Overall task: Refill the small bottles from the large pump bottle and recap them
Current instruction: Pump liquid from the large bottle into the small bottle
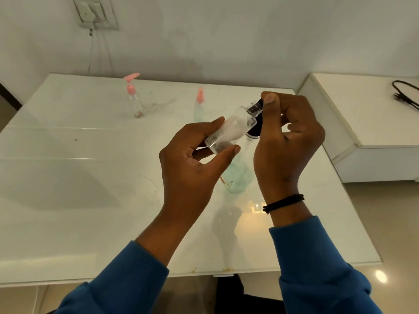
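Observation:
My left hand [195, 159] grips a small clear bottle [229, 130] with white contents, tilted with its neck pointing up and right. My right hand [288, 137] pinches the dark cap [257, 105] at that threaded neck; whether the cap is on or off the thread I cannot tell. Below my hands stands a large clear bottle with pale green liquid [238, 175], its dark top [252, 132] partly hidden behind the small bottle. Two small bottles stand further back on the table: one nearly empty with a pink pump [133, 98], one with a pink spray top [199, 106].
The white glossy table [90, 177] ends at a wall behind. A raised white ledge [362, 114] on the right carries a black cable [405, 94]. A wall socket with a plugged-in charger [93, 12] is at the upper left, its cord hanging down.

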A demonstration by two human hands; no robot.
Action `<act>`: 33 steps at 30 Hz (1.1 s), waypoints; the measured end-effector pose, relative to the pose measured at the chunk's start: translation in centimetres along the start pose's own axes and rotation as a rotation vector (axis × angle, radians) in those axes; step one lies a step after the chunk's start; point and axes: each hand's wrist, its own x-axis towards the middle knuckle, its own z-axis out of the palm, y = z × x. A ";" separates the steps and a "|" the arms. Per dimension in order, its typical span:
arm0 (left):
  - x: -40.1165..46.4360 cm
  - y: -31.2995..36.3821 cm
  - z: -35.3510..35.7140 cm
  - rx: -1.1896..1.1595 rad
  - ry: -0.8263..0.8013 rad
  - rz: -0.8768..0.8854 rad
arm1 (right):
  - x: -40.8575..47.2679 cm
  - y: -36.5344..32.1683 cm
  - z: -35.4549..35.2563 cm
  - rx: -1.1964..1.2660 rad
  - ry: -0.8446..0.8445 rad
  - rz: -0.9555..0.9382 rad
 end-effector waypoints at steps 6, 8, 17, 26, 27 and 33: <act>-0.2 -0.2 0.0 0.009 -0.001 -0.004 | -0.9 0.4 0.2 0.013 -0.001 0.024; -0.1 0.0 0.0 -0.008 -0.003 -0.006 | -0.2 0.1 0.1 -0.006 -0.008 0.006; -0.2 -0.3 0.0 0.016 0.007 -0.001 | -0.9 0.5 0.3 0.020 0.010 0.009; -0.1 -0.1 0.0 0.034 -0.001 0.033 | -1.4 0.6 0.4 0.031 0.019 -0.014; -0.1 -0.2 0.0 0.032 0.001 0.026 | -1.3 0.6 0.4 0.026 0.021 -0.013; 0.0 0.0 -0.1 0.010 0.005 0.018 | -0.4 0.2 0.1 -0.034 0.026 -0.040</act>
